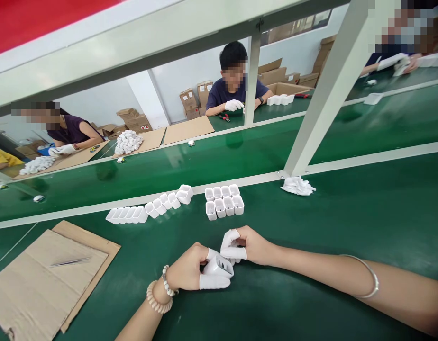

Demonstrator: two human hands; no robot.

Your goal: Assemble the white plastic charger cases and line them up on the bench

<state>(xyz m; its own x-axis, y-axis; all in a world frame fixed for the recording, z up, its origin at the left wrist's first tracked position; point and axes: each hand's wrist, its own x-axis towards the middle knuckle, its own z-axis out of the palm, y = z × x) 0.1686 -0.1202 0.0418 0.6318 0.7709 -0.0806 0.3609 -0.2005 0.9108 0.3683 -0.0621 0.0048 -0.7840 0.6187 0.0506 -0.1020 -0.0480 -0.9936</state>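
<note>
My left hand [190,270] grips a small white plastic housing [216,268] with dark openings in the face turned up. White finger cots cover its thumb and fingertips. My right hand [249,247], also in white finger cots, is closed at the far right side of the housing. Its fingertips are curled together, and whatever they hold is hidden. Beyond my hands, white open-topped cups [224,204] stand in two short rows on the green work surface [293,293]. More such cups [162,204] form a slanting line to the left, several tipped on their sides.
Left of me lie cardboard sheets [34,284] with tweezers [70,262] on top. Crumpled white gloves [297,185] rest by a metal post [322,94]. Past the pale rail runs a green conveyor belt [212,161] carrying small parts. Co-workers sit across it.
</note>
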